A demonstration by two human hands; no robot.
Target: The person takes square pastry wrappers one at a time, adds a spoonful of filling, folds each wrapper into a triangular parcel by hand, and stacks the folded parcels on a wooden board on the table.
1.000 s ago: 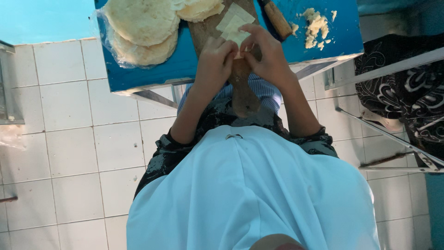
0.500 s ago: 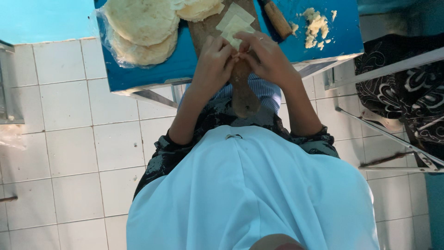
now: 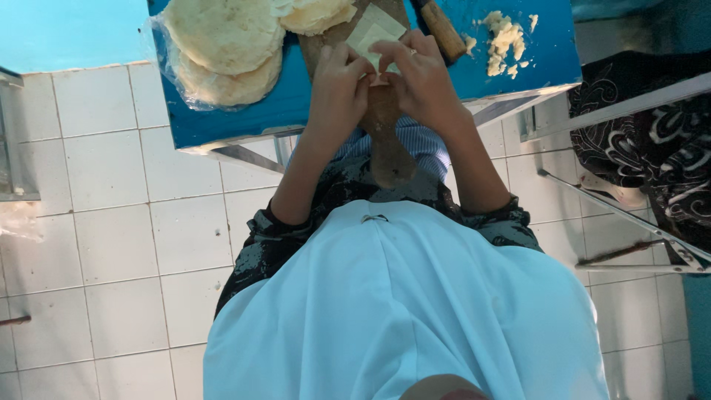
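White floor tiles spread beneath a blue-topped counter (image 3: 244, 111) at twelve o'clock. Over a brown wooden paddle-shaped board (image 3: 385, 141), the left hand (image 3: 337, 92) and right hand (image 3: 422, 81) met, fingers pinched together on a pale square sheet of thin dough (image 3: 374, 33). The sheet lay on the board just beyond the fingertips, one corner toward twelve o'clock; being square, it showed no clear long axis, while the board ran from twelve to six, handle overhanging the counter edge. A stack of round flat dough discs in clear plastic (image 3: 222, 44) sat at ten o'clock, crumbled yellow filling (image 3: 503, 37) at one. Pinched too hard, the thin sheet would likely tear; the overhanging board could tip.
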